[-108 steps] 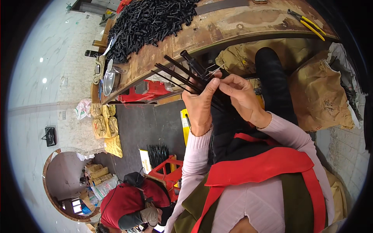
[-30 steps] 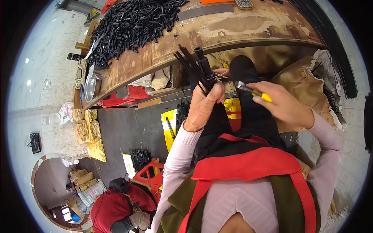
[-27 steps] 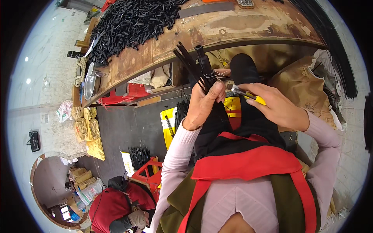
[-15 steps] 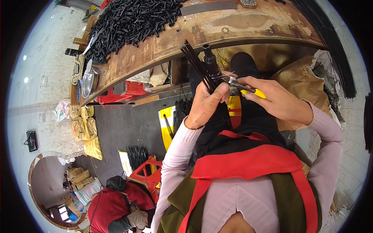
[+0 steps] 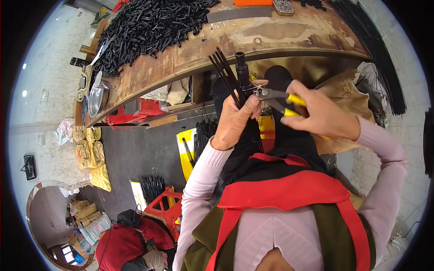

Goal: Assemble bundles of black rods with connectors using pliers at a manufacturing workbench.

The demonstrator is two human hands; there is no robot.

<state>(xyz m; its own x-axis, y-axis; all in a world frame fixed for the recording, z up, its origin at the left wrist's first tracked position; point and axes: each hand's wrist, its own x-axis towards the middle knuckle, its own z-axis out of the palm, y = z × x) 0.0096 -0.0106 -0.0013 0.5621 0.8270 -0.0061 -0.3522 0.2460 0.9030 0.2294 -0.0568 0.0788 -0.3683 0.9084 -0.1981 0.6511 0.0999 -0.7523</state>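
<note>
My left hand (image 5: pixel 235 119) is closed around a bundle of thin black rods (image 5: pixel 224 72), whose ends fan out past the knuckles. Beside them a black tubular fitting (image 5: pixel 242 72) stands up out of the same grip. My right hand (image 5: pixel 327 113) holds pliers (image 5: pixel 267 94) by their yellow handles, which are spread apart. The plier jaws meet thin pale wire (image 5: pixel 258 86) at the base of the fitting, close to my left thumb. Whether the jaws pinch the wire is too small to tell.
Across the far side runs a worn wooden bench (image 5: pixel 280 34) with a heap of black tubular pieces (image 5: pixel 153 27), a small metal box (image 5: pixel 283 7) and long black rods (image 5: pixel 379 54). A red crate (image 5: pixel 162 207) and a person in red (image 5: pixel 124 244) are at lower left.
My right hand has opened the plier handles wider, and the jaws have shifted left toward the fitting. My left hand still holds the rods. The view has shifted slightly, showing an orange thing on the bench.
</note>
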